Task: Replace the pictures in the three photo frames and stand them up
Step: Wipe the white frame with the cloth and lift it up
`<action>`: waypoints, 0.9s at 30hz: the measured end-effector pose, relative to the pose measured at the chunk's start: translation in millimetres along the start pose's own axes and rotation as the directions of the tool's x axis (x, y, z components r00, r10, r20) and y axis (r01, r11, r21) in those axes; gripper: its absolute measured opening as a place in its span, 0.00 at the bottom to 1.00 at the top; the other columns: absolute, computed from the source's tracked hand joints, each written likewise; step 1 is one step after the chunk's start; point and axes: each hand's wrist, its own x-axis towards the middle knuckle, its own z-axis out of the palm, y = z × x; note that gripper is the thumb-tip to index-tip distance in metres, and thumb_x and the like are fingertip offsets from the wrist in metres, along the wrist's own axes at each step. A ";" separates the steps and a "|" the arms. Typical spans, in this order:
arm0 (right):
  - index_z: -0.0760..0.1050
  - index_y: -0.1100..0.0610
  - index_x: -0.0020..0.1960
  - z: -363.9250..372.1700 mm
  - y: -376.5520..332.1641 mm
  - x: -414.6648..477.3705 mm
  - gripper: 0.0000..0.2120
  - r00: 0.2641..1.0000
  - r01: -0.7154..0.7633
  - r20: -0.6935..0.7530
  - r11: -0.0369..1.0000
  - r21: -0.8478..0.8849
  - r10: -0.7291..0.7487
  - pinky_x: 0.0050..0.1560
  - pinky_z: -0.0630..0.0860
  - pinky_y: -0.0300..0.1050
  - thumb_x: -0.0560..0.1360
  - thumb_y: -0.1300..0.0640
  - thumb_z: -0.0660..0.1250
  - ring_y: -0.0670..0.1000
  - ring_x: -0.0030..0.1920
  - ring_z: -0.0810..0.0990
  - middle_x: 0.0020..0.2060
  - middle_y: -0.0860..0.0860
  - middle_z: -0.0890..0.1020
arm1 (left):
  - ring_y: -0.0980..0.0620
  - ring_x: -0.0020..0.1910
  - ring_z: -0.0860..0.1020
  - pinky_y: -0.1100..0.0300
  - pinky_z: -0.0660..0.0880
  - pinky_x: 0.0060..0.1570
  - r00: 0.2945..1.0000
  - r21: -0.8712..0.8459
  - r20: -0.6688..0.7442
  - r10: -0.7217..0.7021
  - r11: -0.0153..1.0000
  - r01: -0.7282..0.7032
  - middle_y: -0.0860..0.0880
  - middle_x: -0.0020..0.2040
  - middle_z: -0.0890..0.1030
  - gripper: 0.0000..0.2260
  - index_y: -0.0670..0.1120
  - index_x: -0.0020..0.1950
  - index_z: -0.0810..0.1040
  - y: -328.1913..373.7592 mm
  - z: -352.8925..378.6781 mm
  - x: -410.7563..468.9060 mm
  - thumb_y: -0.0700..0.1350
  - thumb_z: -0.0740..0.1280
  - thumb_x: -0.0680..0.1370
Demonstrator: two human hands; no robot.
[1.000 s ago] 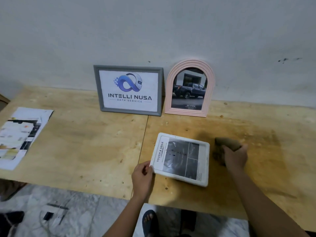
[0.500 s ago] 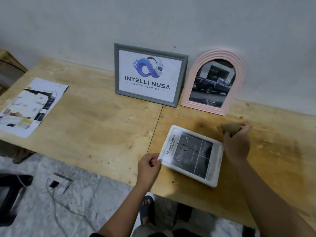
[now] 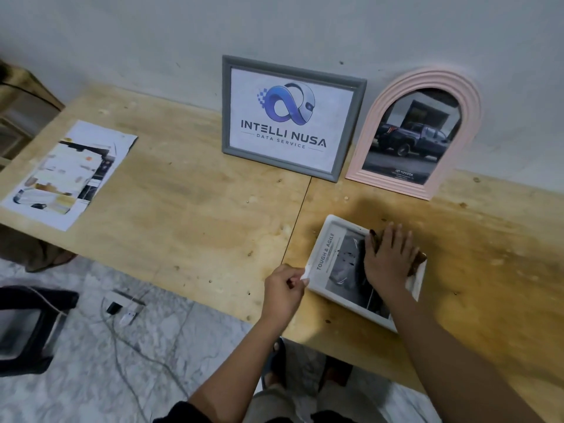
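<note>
A white photo frame point(image 3: 335, 264) lies flat near the plywood table's front edge, showing a grey picture with the words TOUGH & AGILE. My left hand point(image 3: 285, 285) pinches its near left corner. My right hand point(image 3: 389, 259) lies with fingers spread on a brown cloth point(image 3: 418, 261), pressing it onto the frame's glass. A grey frame point(image 3: 293, 117) with an INTELLI NUSA logo and a pink arched frame point(image 3: 418, 132) with a dark pickup truck picture stand leaning against the wall.
Printed sheets point(image 3: 67, 175) lie on the table's left part. The wooden table point(image 3: 183, 215) ends at a front edge just before my left hand. Below are a marble floor with cables and a plug point(image 3: 122, 309), and a dark chair point(image 3: 27, 328) at far left.
My right hand picked the brown cloth up from the table to the right of the white frame and brought it onto the glass. The left hand kept hold of the corner. The camera turned left.
</note>
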 end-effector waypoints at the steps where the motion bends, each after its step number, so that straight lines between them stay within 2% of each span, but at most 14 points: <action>1: 0.46 0.57 0.77 3.3 -8.3 1.2 0.30 1.000 -0.008 -0.004 1.000 0.023 0.008 0.73 0.35 0.55 0.81 0.43 0.46 0.56 0.76 0.41 0.77 0.55 0.47 | 0.60 0.36 0.72 0.75 0.68 0.38 1.000 -0.009 0.008 -0.004 1.000 0.004 0.49 0.38 0.75 0.07 0.39 0.49 0.83 0.9 -0.7 0.3 0.35 0.72 0.72; 6: 0.43 0.56 0.77 19.6 -52.8 2.3 0.30 0.981 0.188 0.048 0.982 0.033 -0.189 0.70 0.31 0.49 0.81 0.43 0.45 0.54 0.76 0.39 0.77 0.53 0.45 | 0.66 0.37 0.74 0.76 0.68 0.40 0.998 -0.009 0.054 0.042 0.999 -0.042 0.50 0.38 0.74 0.09 0.39 0.51 0.82 2.1 -4.7 1.8 0.35 0.71 0.72; 9: 0.43 0.55 0.77 25.0 -63.6 4.3 0.28 0.954 0.291 0.056 0.956 0.041 -0.293 0.70 0.30 0.48 0.81 0.46 0.46 0.53 0.76 0.39 0.77 0.52 0.44 | 0.65 0.38 0.74 0.74 0.68 0.40 0.996 -0.011 0.052 0.070 0.998 -0.069 0.52 0.37 0.74 0.09 0.40 0.51 0.83 0.4 -5.7 2.3 0.36 0.72 0.72; 12: 0.47 0.55 0.77 27.8 -68.7 1.2 0.26 0.899 0.409 0.114 0.904 0.119 -0.422 0.70 0.31 0.46 0.82 0.49 0.49 0.51 0.76 0.39 0.77 0.50 0.46 | 0.65 0.38 0.74 0.73 0.69 0.40 0.996 -0.029 0.052 0.077 0.997 -0.075 0.54 0.38 0.74 0.08 0.40 0.51 0.83 -3.8 -5.1 0.7 0.37 0.72 0.72; 15: 0.57 0.55 0.75 30.1 -70.5 -14.8 0.22 0.815 0.521 0.151 0.821 0.232 -0.560 0.71 0.34 0.43 0.82 0.52 0.52 0.46 0.75 0.43 0.76 0.49 0.54 | 0.63 0.40 0.75 0.71 0.71 0.41 0.996 -0.048 0.034 0.078 0.996 -0.076 0.53 0.39 0.75 0.06 0.42 0.49 0.83 -4.9 -3.1 -1.3 0.38 0.72 0.72; 18: 0.63 0.54 0.72 28.2 -62.9 -27.9 0.20 0.775 0.535 0.172 0.776 0.334 -0.608 0.72 0.38 0.43 0.82 0.53 0.54 0.41 0.73 0.45 0.74 0.48 0.60 | 0.59 0.39 0.76 0.69 0.72 0.39 0.996 -0.033 0.010 0.088 0.996 -0.087 0.52 0.39 0.76 0.04 0.45 0.46 0.83 -6.1 -2.4 -6.6 0.38 0.71 0.73; 22: 0.68 0.52 0.70 20.6 -52.4 -44.5 0.17 0.752 0.488 0.208 0.741 0.461 -0.625 0.73 0.43 0.43 0.81 0.54 0.55 0.41 0.73 0.50 0.72 0.45 0.64 | 0.55 0.39 0.75 0.58 0.75 0.39 0.996 0.060 -0.008 0.087 0.994 -0.087 0.51 0.40 0.77 0.02 0.48 0.43 0.81 -7.1 -4.5 -11.8 0.44 0.69 0.75; 24: 0.69 0.49 0.69 16.8 -47.5 -54.2 0.17 0.772 0.422 0.232 0.750 0.510 -0.592 0.74 0.47 0.49 0.81 0.52 0.55 0.43 0.73 0.52 0.71 0.44 0.64 | 0.55 0.40 0.75 0.59 0.76 0.42 0.998 0.142 0.046 0.046 0.988 -0.052 0.51 0.41 0.78 0.03 0.47 0.45 0.80 -3.8 -9.5 -11.0 0.46 0.69 0.75; 27: 0.66 0.49 0.71 12.5 -42.5 -65.3 0.18 0.761 0.410 0.259 0.751 0.518 -0.594 0.74 0.52 0.48 0.81 0.53 0.57 0.42 0.73 0.55 0.71 0.41 0.63 | 0.54 0.42 0.78 0.67 0.74 0.43 0.995 0.121 0.094 -0.023 0.993 0.011 0.49 0.43 0.82 0.05 0.44 0.48 0.82 0.9 -28.6 -2.0 0.42 0.70 0.73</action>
